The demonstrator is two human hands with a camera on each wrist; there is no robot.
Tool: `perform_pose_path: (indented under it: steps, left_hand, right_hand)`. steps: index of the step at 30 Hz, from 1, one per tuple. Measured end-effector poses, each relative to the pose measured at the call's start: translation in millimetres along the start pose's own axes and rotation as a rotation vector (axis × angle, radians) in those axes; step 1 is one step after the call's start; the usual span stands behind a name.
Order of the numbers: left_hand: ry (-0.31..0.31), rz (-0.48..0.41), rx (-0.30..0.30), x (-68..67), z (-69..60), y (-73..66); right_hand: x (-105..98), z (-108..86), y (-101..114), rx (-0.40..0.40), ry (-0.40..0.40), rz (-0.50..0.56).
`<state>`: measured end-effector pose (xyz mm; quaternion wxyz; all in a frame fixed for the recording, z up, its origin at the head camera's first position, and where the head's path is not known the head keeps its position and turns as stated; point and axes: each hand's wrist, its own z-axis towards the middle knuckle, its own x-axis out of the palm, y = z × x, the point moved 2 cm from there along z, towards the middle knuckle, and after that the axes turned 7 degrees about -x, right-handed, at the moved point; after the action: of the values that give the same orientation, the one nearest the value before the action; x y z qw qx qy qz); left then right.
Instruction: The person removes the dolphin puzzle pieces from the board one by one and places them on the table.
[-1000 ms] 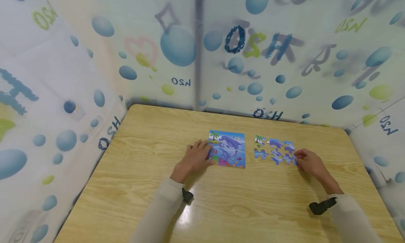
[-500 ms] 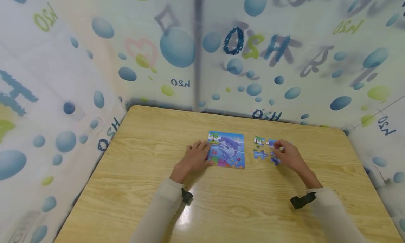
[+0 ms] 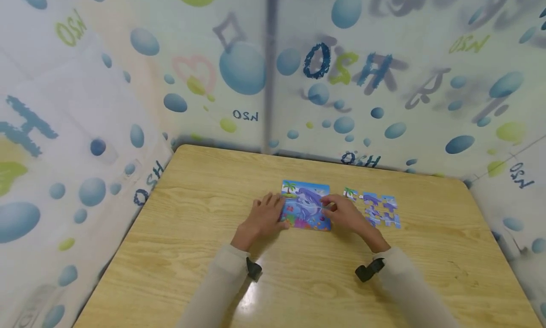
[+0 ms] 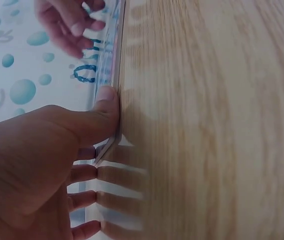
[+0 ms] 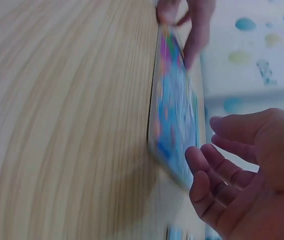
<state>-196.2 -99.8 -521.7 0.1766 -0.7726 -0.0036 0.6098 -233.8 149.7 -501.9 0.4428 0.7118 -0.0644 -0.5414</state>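
Observation:
A square dolphin jigsaw puzzle (image 3: 303, 209) lies flat on the table. My left hand (image 3: 265, 216) holds its near left corner, with the thumb along the near edge and the fingers at the left side. The left wrist view shows that thumb (image 4: 107, 102) against the edge. My right hand (image 3: 347, 215) hovers over the puzzle's right part, fingers loosely curled. In the right wrist view a gap shows between its thumb and fingers (image 5: 214, 162), and I see no piece there. Loose puzzle pieces (image 3: 370, 199) lie to the right, partly hidden by the right hand.
The wooden table (image 3: 204, 195) meets a wall (image 3: 290, 105) with a bubble pattern at the back. Each wrist wears a black strapped device, such as the wrist camera (image 3: 369, 270) on the right.
My right hand has moved left from the rightmost loose pieces, across the others, to the puzzle. The left hand keeps its place at the corner.

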Motion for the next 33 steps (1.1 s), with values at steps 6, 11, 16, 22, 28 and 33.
perform_pose_path:
  steps: [6, 11, 16, 22, 28, 33]
  left_hand:
    - [-0.019, 0.020, -0.001, 2.2, -1.2, -0.6]
    - [-0.048, 0.014, 0.001, 0.8, -0.4, -1.2]
    - [-0.036, 0.021, -0.024, -0.1, 1.5, -1.3]
    - [-0.022, 0.020, -0.023, -0.9, 1.7, -2.8]
    - [-0.022, 0.044, -0.022, -1.1, 1.7, -3.0]
    - [-0.030, 0.040, -0.013, -1.3, 1.4, -3.4]
  right_hand:
    - [31, 20.0, 19, -0.079, 0.057, -0.063]
    - [44, 27.9, 28, -0.079, 0.077, -0.171]
    - [47, 29.9, 36, -0.042, 0.115, -0.218]
    - [49, 31.8, 43, -0.042, 0.167, -0.225]
    - [49, 34.2, 48, -0.057, 0.178, -0.239]
    - [48, 35.2, 49, -0.052, 0.186, -0.252]
